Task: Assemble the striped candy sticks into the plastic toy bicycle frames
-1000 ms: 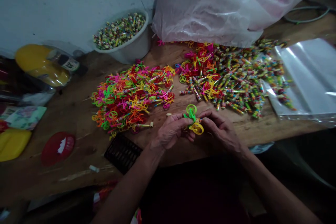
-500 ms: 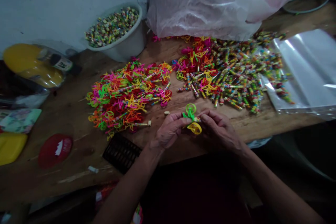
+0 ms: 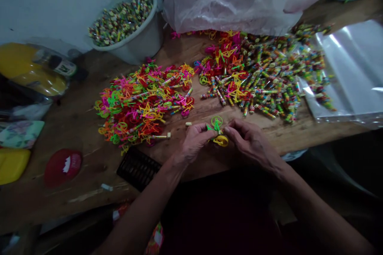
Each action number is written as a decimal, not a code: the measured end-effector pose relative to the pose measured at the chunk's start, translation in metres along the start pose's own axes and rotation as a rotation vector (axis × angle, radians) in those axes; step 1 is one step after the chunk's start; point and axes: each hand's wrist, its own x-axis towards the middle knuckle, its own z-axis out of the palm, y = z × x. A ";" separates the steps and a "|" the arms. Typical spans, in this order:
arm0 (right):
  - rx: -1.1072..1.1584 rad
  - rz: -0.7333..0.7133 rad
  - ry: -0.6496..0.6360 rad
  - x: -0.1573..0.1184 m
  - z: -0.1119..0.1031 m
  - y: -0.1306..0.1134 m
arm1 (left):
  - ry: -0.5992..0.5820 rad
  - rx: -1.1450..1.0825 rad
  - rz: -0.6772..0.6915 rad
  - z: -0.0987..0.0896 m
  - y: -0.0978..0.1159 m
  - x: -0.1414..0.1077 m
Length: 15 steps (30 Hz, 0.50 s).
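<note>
My left hand (image 3: 196,140) pinches a small plastic toy bicycle (image 3: 217,124) between thumb and fingers. One wheel and the frame are green; the lower wheel (image 3: 221,140) is yellow. My right hand (image 3: 250,140) is closed, thumb and fingertips pressed together at the toy's right side, where a short patterned tube end shows; the fingers partly hide it. To the left lies a heap of similar bright toy bicycles (image 3: 143,103), some with tubes in them. Beyond my right hand spreads a pile of patterned candy-like tubes (image 3: 269,83), with loose bicycle parts (image 3: 223,57) beside it.
A pale tub (image 3: 140,46) full of tubes stands by the wall. A large plastic bag (image 3: 239,0) is at the back, and a clear sheet or bag (image 3: 356,71) lies right. A black slotted tray (image 3: 139,169), a red lid-like object (image 3: 62,167) and a bottle (image 3: 62,66) are left.
The view has shifted slightly. Less of the tube shows between my hands now, and my right fingertips sit close against the toy. Both hands stay in about the same place.
</note>
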 end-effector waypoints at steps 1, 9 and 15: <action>-0.005 -0.001 -0.001 0.003 -0.002 0.000 | 0.015 -0.022 0.018 0.002 0.000 0.002; 0.242 0.070 0.040 0.020 0.002 -0.001 | 0.104 -0.123 0.217 -0.010 0.013 0.007; 0.300 0.101 0.029 0.022 0.020 -0.003 | 0.119 -0.216 0.268 -0.013 0.001 0.005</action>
